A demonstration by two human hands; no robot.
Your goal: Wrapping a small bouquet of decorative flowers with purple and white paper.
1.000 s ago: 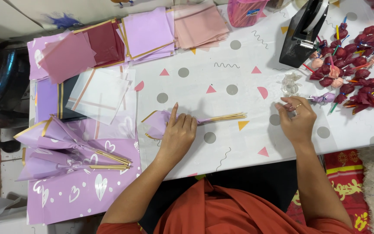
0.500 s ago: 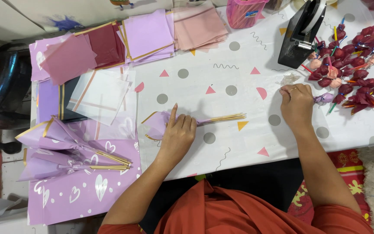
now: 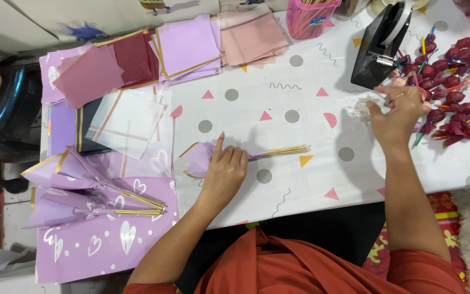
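Observation:
My left hand (image 3: 224,173) presses down on a small purple paper wrap (image 3: 197,158) with a gold edge, its index finger stretched out. A bundle of thin wooden sticks (image 3: 281,151) pokes out of the wrap to the right. My right hand (image 3: 399,111) is raised over the table with its fingers apart, just below the black tape dispenser (image 3: 383,46). It is beside a pile of dark red bud-shaped pieces on coloured sticks (image 3: 455,106). I see nothing in that hand. A crumpled clear bit (image 3: 361,107) lies by its thumb.
Stacks of square paper sheets, purple (image 3: 187,44), pink (image 3: 251,35), maroon (image 3: 131,57) and white (image 3: 126,120), lie along the back left. Finished purple cones (image 3: 77,188) rest on a heart-printed sheet (image 3: 104,245). A pink cup (image 3: 310,16) stands at the back.
My right hand has lifted from the table and moved up and right to the tape dispenser. The left hand has stayed on the wrap.

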